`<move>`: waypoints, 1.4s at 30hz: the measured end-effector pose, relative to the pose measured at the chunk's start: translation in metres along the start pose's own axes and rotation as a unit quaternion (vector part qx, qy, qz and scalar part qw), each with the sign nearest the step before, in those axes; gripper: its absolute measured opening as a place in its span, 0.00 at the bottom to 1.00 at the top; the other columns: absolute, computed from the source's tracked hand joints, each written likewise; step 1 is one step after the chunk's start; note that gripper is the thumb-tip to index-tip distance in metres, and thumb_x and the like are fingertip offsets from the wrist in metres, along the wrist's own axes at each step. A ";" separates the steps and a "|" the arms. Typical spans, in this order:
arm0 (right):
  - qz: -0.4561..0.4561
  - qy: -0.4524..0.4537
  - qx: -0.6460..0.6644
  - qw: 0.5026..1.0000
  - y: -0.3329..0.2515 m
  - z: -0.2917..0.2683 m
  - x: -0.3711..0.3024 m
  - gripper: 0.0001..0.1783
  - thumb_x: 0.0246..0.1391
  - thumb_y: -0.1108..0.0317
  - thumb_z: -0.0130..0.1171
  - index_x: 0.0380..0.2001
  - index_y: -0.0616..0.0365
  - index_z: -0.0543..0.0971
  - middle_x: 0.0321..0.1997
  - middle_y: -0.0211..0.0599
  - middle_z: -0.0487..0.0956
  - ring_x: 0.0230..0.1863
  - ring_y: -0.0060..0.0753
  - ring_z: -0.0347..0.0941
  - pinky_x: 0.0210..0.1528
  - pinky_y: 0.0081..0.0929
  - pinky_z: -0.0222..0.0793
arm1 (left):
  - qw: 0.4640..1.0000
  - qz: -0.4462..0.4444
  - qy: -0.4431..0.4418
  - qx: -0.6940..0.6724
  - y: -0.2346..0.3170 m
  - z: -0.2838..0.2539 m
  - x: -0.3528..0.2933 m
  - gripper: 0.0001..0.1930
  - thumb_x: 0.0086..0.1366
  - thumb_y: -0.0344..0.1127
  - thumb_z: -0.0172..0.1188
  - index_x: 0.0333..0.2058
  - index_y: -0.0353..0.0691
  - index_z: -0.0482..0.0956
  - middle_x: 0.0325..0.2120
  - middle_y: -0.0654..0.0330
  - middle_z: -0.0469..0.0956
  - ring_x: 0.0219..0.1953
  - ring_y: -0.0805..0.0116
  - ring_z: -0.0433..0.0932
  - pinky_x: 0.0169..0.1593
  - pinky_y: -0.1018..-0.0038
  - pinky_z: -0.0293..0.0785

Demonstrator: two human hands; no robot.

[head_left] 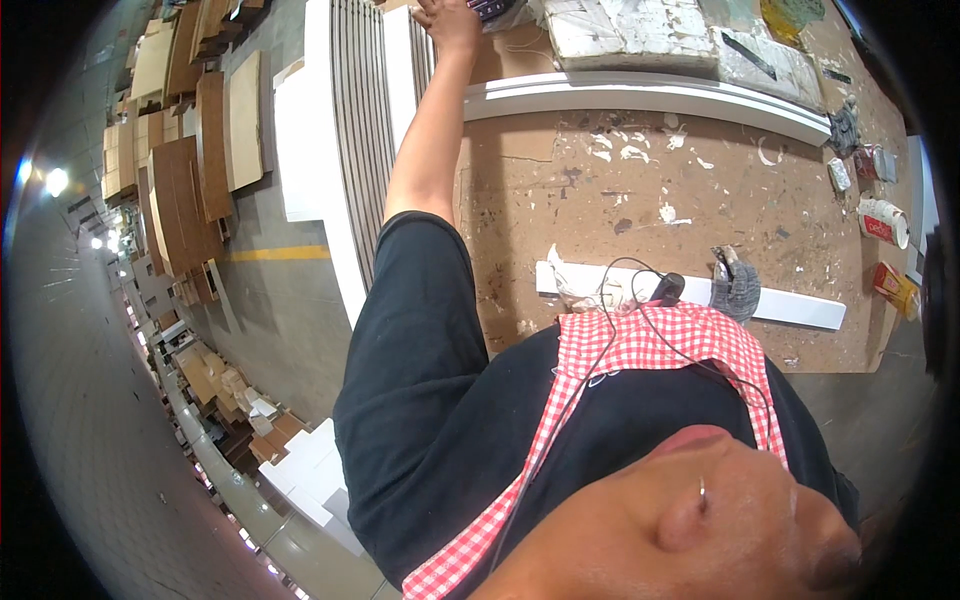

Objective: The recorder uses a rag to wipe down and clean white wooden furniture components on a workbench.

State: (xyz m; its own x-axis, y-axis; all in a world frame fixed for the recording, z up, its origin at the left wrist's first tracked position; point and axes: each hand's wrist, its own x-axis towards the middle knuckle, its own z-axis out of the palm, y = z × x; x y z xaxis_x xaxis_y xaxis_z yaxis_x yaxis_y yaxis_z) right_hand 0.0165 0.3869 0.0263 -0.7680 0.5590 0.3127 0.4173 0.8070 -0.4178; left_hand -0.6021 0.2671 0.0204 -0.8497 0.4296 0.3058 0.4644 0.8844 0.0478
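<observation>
A: Where is the left hand?

B: Way up at twelve o'clock. The arm is stretched out long. The hand rests on the end of some white ribbed boards, just beside a dark thing I can't make out.

A: What is on the brown table?

B: A long white trim piece runs across toward one o'clock. A flat white strip lies near the middle, with a gray glove on it. A white tape roll sits at three o'clock.

A: And the right hand?

B: I can't see it.

A: What's at nine o'clock?

B: Stacks of brown wood panels on the floor.
</observation>
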 end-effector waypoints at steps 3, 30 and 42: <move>-0.001 0.009 0.001 1.000 -0.001 -0.003 0.001 0.19 0.47 0.71 0.63 0.46 0.52 0.78 0.34 0.39 0.78 0.35 0.41 0.74 0.39 0.35 0.69 | 0.997 0.053 0.016 0.052 0.022 -0.016 -0.021 0.25 0.59 0.33 0.47 0.57 0.51 0.71 0.60 0.50 0.63 0.62 0.43 0.58 0.62 0.40 0.47; 0.005 -0.022 -0.009 1.000 0.004 -0.002 -0.008 0.19 0.53 0.65 0.61 0.48 0.54 0.75 0.40 0.40 0.78 0.40 0.43 0.74 0.45 0.38 0.68 | 0.997 0.053 0.017 -0.049 0.047 -0.062 -0.073 0.16 0.63 0.39 0.51 0.47 0.42 0.77 0.54 0.45 0.67 0.55 0.46 0.63 0.55 0.47 0.57; 0.005 -0.009 0.008 1.000 0.002 -0.002 -0.007 0.19 0.52 0.66 0.61 0.48 0.54 0.75 0.40 0.40 0.78 0.39 0.42 0.74 0.45 0.38 0.68 | 1.000 0.003 0.012 -0.015 0.027 -0.040 -0.052 0.19 0.62 0.40 0.51 0.51 0.44 0.74 0.54 0.46 0.67 0.57 0.48 0.63 0.57 0.45 0.57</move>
State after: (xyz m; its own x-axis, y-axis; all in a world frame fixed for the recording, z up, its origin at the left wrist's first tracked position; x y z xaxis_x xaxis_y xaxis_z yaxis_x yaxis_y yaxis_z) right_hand 0.0242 0.3852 0.0252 -0.7727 0.5627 0.2938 0.4161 0.7985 -0.4350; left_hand -0.5350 0.2611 0.0437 -0.8407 0.4299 0.3291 0.4769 0.8758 0.0741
